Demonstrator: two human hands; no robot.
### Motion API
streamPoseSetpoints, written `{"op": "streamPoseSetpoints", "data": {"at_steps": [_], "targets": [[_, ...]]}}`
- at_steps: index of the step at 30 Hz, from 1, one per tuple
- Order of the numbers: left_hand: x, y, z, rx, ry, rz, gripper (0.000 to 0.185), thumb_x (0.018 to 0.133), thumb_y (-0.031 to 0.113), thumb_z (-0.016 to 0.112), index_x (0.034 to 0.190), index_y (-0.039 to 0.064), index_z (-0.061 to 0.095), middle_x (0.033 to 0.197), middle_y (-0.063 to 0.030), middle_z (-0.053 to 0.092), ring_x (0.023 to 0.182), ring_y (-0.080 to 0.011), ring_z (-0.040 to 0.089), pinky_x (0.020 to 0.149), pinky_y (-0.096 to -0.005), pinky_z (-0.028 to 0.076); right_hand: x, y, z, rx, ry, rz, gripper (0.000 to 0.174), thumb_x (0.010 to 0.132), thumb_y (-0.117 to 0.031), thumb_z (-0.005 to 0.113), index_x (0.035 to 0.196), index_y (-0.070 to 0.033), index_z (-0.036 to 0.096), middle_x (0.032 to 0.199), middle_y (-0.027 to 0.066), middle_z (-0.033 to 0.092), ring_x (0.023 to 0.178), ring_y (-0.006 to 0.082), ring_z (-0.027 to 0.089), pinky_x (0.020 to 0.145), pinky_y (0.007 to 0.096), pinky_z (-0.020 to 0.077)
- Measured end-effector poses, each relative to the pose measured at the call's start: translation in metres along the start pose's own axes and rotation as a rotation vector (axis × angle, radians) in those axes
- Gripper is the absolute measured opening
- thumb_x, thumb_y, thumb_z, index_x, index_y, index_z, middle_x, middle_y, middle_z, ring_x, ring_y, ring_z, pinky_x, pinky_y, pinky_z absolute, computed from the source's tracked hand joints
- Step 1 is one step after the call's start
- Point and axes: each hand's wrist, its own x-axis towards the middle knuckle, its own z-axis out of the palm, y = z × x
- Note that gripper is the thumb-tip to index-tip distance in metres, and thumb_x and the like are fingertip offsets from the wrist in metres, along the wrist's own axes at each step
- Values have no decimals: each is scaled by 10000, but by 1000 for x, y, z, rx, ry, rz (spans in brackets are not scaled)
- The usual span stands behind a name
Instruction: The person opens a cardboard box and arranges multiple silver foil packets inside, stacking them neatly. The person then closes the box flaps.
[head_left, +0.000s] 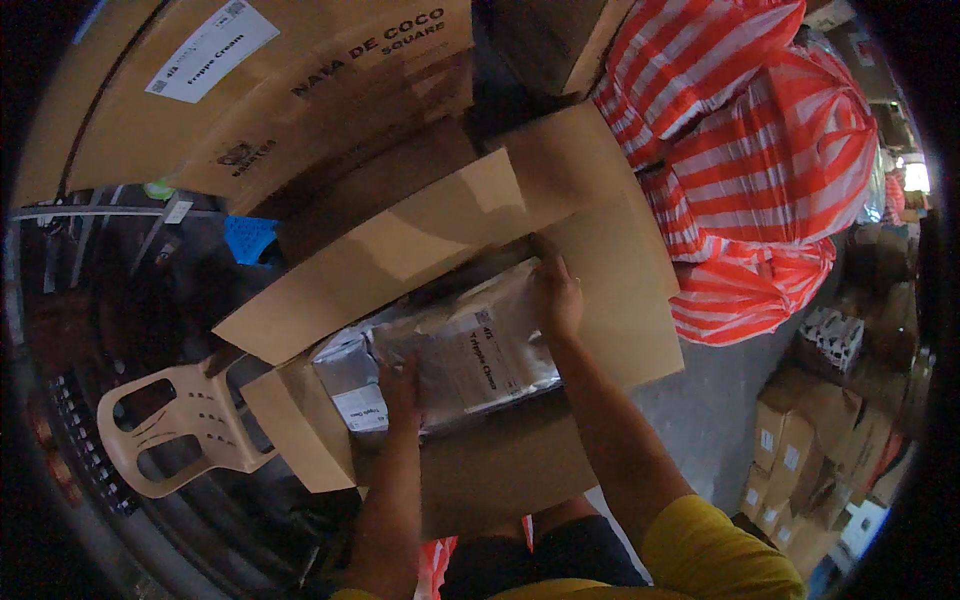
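An open cardboard box (517, 465) stands before me with its flaps spread. A shiny packet (457, 367) with a label bearing writing lies across the inside of the box. My left hand (403, 390) grips its left end, with the fingertips partly hidden. My right hand (559, 296) is on its right end, the fingers reaching down along the far corner. To the left of my left hand, a silvery packet (349, 379) with a white label sits in the box. Whatever lies beneath the packets is hidden.
A large printed carton (322, 67) stands beyond the box. Red-and-white striped plastic bags (757, 150), bulging, are piled at the right. A beige plastic chair (180, 431) stands at the left. Several closed cartons (787, 450) are stacked at lower right on the grey floor (690, 420).
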Motion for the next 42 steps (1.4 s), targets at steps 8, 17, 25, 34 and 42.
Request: {"op": "streamPoseSetpoints", "data": {"at_steps": [8,17,25,34,42], "targets": [[-7,-2,0,62,59,-103,774,794,202,806,1409,61,358,1296,-115,471,1158,-243,488,941,-385,464,-71,-4,-45,162,220,16,422,932,-277,610,1281,-56,521,1321,178,496,1204,321,489,936,454,462],[-12,25,7,49,5,-151,929,729,165,854,1457,132,278,1324,-102,466,1195,-248,481,982,-428,440,-248,86,26,1586,-95,1254,447,1026,-361,424,1316,-35,521,1269,122,566,1183,265,516,1032,400,385],[21,103,39,1325,-500,665,873,624,158,890,1379,126,452,1426,-174,434,1314,-303,428,1068,-457,365,-221,89,133,1684,223,1420,337,996,-412,493,965,-85,571,832,27,509,743,182,498,654,377,449],[126,93,100,1079,-923,-155,1196,558,202,935,1514,42,235,1497,-106,379,1329,-240,401,1074,-335,354,-210,75,141,1753,203,1214,536,996,-524,439,1268,-73,539,1156,81,600,1020,267,583,920,412,451],[122,98,130,770,-1023,-471,1115,607,114,894,1505,25,239,1473,-90,415,1337,-256,396,1115,-359,323,-198,60,122,1891,264,1262,535,995,-529,416,1255,-83,557,1149,77,622,1023,248,597,893,413,506]]}}
